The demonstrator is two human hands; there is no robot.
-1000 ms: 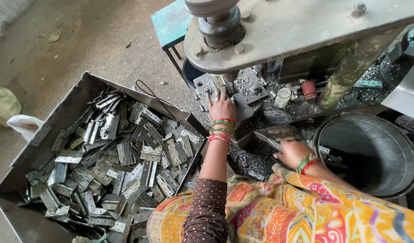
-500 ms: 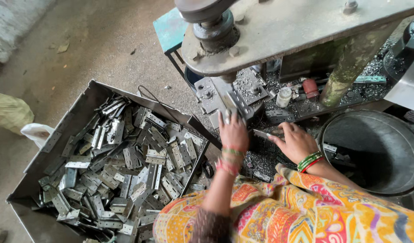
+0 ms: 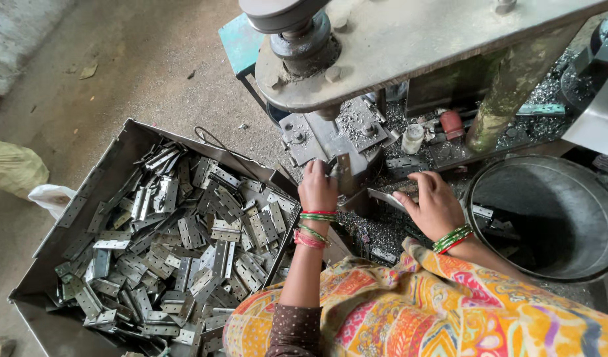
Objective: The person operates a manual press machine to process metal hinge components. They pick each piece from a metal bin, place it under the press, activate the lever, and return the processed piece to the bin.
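Note:
My left hand point(image 3: 316, 188), with green and red bangles at the wrist, is closed on a small metal hinge piece point(image 3: 344, 173) standing upright at the die block of a press machine point(image 3: 410, 46). My right hand point(image 3: 431, 202) grips a flat metal strip point(image 3: 383, 196) that lies against the same block from the right. A large metal tray point(image 3: 112, 165) to my left holds several loose metal hinges point(image 3: 185, 244).
A round dark metal tub point(image 3: 549, 218) stands at the right. Metal shavings point(image 3: 383, 231), a small white container point(image 3: 413, 137) and a red part point(image 3: 451, 123) lie on the machine bed. A teal stool point(image 3: 241, 43) stands behind; a cloth bag point(image 3: 13, 168) lies at the far left.
My left hand drew back from the die, then returned to it holding a hinge piece. My right hand moved up from my lap to the block with the flat strip.

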